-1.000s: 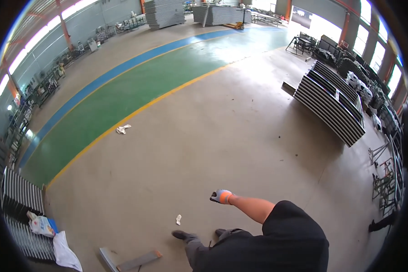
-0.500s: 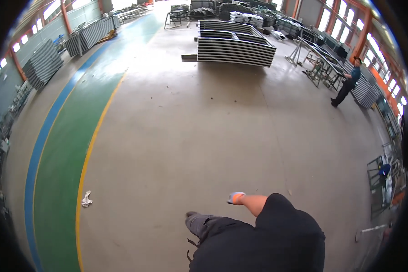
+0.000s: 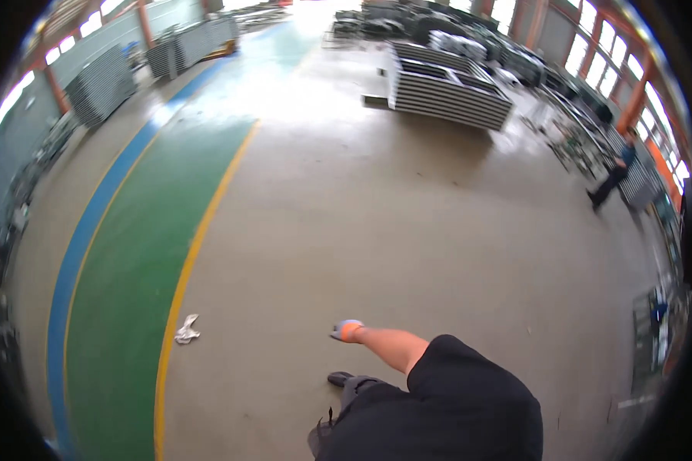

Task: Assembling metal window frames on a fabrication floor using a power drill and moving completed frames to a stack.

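Observation:
My right hand [image 3: 347, 331] swings out over the bare floor [image 3: 284, 269] in a grey glove with an orange cuff. Its fingers look small and blurred, so whether they are curled or apart does not show; no object stands out from it. Below it are my dark shoe [image 3: 340, 379] and grey trousers. The black sleeve and shirt [image 3: 454, 407] fill the lower middle, and my left hand is out of sight. The nearest loose thing is a crumpled white cloth or glove [image 3: 187, 329] on the floor to the left, well apart from the hand.
A green walkway [image 3: 142, 269] with blue and yellow edging runs along the left. Stacked metal frames [image 3: 446, 96] stand ahead, more panels [image 3: 100, 86] by the left wall. On the right a person [image 3: 615, 173] is near racks; a green-framed stand [image 3: 647, 338] is at the right edge.
The view has swung left, so the frames, walkway and white cloth sit farther right in the picture. My right arm reaches farther left, and my shoe shows more fully.

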Demonstrator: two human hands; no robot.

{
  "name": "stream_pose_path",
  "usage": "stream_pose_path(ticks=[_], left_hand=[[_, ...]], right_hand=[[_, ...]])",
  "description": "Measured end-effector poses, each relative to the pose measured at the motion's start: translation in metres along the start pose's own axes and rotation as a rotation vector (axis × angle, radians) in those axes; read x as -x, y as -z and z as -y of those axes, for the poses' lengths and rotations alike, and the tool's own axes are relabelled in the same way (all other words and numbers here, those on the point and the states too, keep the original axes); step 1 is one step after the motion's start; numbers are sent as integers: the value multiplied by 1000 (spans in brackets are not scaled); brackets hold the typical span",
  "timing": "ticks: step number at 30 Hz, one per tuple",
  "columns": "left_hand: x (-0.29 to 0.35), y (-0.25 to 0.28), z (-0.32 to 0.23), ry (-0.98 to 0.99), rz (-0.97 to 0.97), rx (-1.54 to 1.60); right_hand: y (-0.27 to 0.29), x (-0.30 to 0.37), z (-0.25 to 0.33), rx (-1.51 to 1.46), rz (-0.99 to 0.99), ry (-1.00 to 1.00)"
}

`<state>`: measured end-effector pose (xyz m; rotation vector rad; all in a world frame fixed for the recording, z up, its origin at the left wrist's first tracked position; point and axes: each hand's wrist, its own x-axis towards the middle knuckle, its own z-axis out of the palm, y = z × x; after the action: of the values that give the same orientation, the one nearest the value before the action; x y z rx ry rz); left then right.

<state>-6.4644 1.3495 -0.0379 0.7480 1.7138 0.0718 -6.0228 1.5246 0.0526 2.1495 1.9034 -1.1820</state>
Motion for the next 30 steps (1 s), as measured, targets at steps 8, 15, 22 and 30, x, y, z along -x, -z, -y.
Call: stream_pose_path(ticks=[8,15,22,30], left_hand=[[-64,199,141,73,-130,521],[9,198,368,357,-544,1422],[9,612,334,41,-1069,1377],[-69,653,488,398,-1118,1012]], right_hand=[[-52,-148,391,198,86,334],[-223,-184,449,511,183,706],[-375,-260,385,1083,594,912],[-449,-383,862,547,809,150]])
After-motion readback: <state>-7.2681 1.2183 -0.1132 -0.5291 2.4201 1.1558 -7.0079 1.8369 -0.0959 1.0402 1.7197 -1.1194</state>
